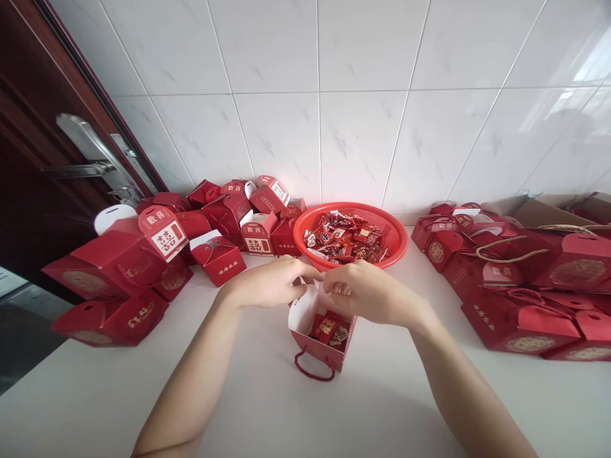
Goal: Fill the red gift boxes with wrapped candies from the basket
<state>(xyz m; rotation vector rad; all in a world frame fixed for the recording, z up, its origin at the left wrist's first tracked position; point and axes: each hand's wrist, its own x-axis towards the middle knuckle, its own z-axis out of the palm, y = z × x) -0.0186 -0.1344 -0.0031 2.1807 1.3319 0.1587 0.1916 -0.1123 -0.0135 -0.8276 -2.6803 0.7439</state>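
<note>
Nearest: cord handle (315,378) of open red box (322,352), standing on table (267,394), wrapped packets (328,327) inside. Left hand (274,283), right hand (375,294) at box's far edge — fingers curled, cannot tell whether either grip is closed. Beyond — red basket (402,238).

A wall (363,44) of glossy white tiles, faintly veined with grey, fills the view at 12 o'clock, with thin joints (318,54) running up and across it. At 2 o'clock the tiles catch bright light (592,67) — a pale, streaky reflection. A dark reddish-brown door (28,89) stands at 10 o'clock, with a silvery handle (79,170). A smooth white table (267,407) spreads across 6 o'clock — grey floor (35,318) shows between 8 and 9.
</note>
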